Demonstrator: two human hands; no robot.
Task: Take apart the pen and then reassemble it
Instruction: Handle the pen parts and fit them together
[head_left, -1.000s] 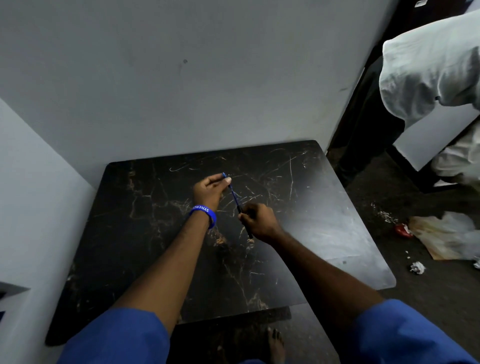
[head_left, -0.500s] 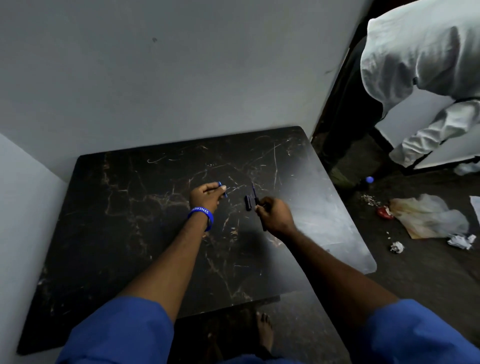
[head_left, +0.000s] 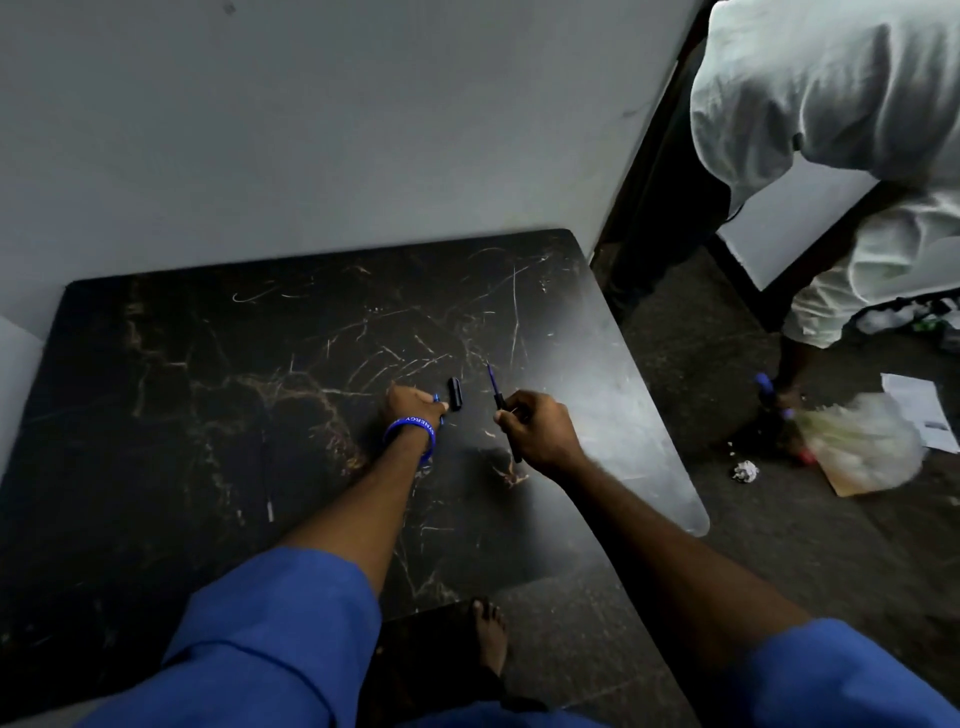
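Table (head_left: 208, 415) holds the black cap (head_left: 455, 395) at 12 o'clock of my left hand (head_left: 410, 408), which pinches a small blue part; my right hand (head_left: 535, 431) grips the pen body (head_left: 500, 402), keeping pieces separate

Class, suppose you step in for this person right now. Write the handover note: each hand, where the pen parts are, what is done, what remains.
Left hand: low at the table, fingers closed on a small blue piece, beside the black cap lying on the table.
Right hand: holds the pen body, blue refill tip pointing away.
Done: cap off, pen partly apart.
Left: finish taking it apart if more comes off, then refit the parts and cap.
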